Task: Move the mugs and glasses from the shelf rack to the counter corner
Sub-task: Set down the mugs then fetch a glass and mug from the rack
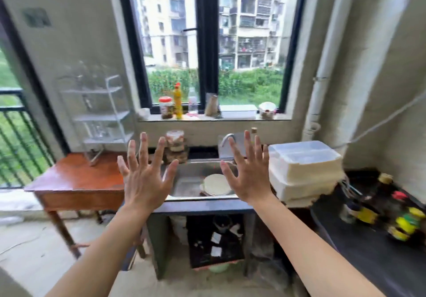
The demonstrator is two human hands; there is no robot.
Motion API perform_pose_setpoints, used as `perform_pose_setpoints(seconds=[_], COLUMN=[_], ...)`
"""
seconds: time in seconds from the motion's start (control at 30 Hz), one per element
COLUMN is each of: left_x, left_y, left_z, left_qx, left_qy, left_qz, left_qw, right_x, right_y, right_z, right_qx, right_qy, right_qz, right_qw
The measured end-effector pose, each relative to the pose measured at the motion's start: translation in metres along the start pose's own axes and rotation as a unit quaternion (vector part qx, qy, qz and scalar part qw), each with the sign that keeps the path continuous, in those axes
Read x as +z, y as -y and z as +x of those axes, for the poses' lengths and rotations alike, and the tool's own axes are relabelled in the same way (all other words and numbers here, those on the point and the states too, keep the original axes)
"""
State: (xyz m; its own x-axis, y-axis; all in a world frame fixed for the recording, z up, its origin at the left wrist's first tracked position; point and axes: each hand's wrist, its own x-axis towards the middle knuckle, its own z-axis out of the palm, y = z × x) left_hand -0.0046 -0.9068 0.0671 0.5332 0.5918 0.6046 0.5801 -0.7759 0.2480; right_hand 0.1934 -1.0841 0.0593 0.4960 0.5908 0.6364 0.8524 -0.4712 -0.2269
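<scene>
Head view: left grip [145, 181] and right grip [250, 177] are both released, fingers spread and holding nothing, raised in front of the sink [186, 186]. Up and left of the left grip, the white shelf rack [101, 112] stands on the wooden surface [76, 177], with blurred glasses [99, 132] on its lower shelf.

Left hand [145, 179]: raised before me, back toward me, fingers spread, holding nothing.
Right hand [250, 177]: likewise spread and bare, in front of the sink [196, 170].
Shelf rack [103, 117]: white, standing on the wooden table [76, 181]; clear glassware [99, 132] on a lower shelf, blurred.
Plate [216, 185]: pale, lying in the sink.
Counter [368, 257]: dark, on my right, bottles [391, 213] toward the wall.
</scene>
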Motion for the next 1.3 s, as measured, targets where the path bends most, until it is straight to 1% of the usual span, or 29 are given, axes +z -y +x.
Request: perform_pose_setpoints(seconds=[0.17, 0.37, 0.47, 0.57, 0.63, 0.73, 0.83, 0.97, 1.03, 1.13, 1.23, 1.3], left_x=[-0.006, 0.026, 0.056, 0.087, 0.100, 0.111, 0.114, 0.134, 0.153, 0.191, 0.235, 0.262], left_y=[0.101, 0.206, 0.256, 0.304, 0.333, 0.379, 0.423, 0.486, 0.523, 0.571, 0.617, 0.640], left_z=[0.017, 0.063, 0.111, 0.174, 0.213, 0.260, 0.287, 0.305, 0.313, 0.328, 0.352, 0.370], left_qx=[-0.094, -0.141, -0.137, -0.145, -0.142, -0.133, -0.142, -0.149, -0.165, -0.186, -0.193, -0.209], left_qy=[-0.014, -0.006, 0.008, 0.027, 0.038, 0.038, 0.033, 0.051, 0.070, 0.113, 0.160, 0.195], left_qz=[0.014, 0.058, 0.087, 0.098, 0.108, 0.122, 0.110, 0.105, 0.091, 0.045, -0.059, -0.113], left_qw=[0.995, 0.988, 0.987, 0.984, 0.983, 0.983, 0.983, 0.982, 0.980, 0.975, 0.966, 0.952], right_x=[0.077, 0.190, 0.253, 0.312, 0.340, 0.380, 0.416, 0.474, 0.508, 0.556, 0.607, 0.635], right_y=[0.082, 0.147, 0.164, 0.178, 0.190, 0.217, 0.253, 0.301, 0.321, 0.344, 0.370, 0.384], right_z=[0.048, 0.112, 0.154, 0.209, 0.246, 0.305, 0.348, 0.371, 0.374, 0.375, 0.384, 0.392], right_qx=[-0.063, -0.106, -0.113, -0.093, -0.084, -0.094, -0.112, -0.127, -0.129, -0.097, -0.047, -0.003], right_qy=[0.049, 0.080, 0.090, 0.110, 0.119, 0.128, 0.149, 0.186, 0.206, 0.244, 0.288, 0.320], right_qz=[0.035, 0.086, 0.103, 0.113, 0.120, 0.131, 0.143, 0.154, 0.159, 0.170, 0.164, 0.171], right_qw=[0.996, 0.987, 0.984, 0.983, 0.982, 0.979, 0.972, 0.962, 0.957, 0.950, 0.942, 0.932])
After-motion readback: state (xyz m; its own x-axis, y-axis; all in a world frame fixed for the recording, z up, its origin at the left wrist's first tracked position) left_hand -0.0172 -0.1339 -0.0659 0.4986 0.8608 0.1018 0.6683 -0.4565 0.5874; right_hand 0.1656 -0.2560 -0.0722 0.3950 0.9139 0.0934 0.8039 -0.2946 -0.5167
